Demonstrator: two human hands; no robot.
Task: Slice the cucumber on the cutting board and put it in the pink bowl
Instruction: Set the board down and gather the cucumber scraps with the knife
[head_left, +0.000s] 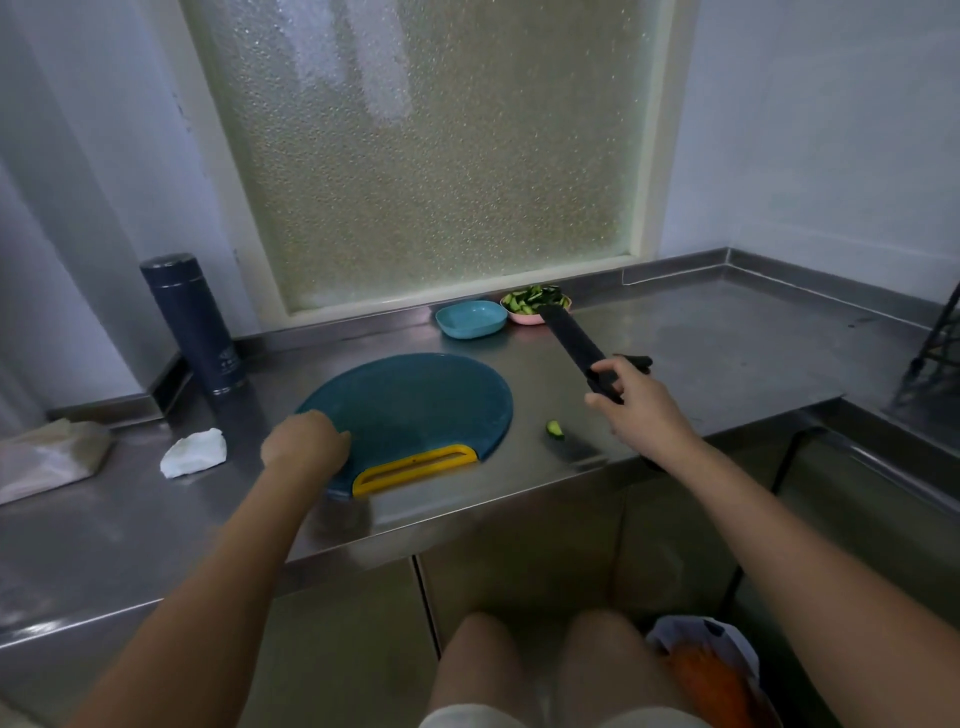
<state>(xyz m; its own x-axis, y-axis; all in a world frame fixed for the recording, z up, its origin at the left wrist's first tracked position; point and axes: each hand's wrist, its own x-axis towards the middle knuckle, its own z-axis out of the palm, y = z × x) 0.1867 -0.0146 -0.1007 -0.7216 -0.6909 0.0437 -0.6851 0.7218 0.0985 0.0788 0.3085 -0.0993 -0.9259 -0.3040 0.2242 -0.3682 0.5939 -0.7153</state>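
Cucumber slices (535, 300) fill pink bowl (521, 318) (one piece (555, 430) beside cutting board (410, 405))

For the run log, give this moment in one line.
stage: slices in pink bowl | left hand: on cutting board edge | right hand: holds knife | stray: cucumber piece on counter

middle: cutting board (415, 410) on the counter (701, 353), near the front edge
back: left bowl (470, 319) touching right bowl (522, 318), cucumber slices (535, 299) in the right one
left of board: thermos (195, 322) behind, tissue (193, 451) nearer
right of board: cucumber piece (555, 430) just beside it, knife (576, 340) tip over right bowl
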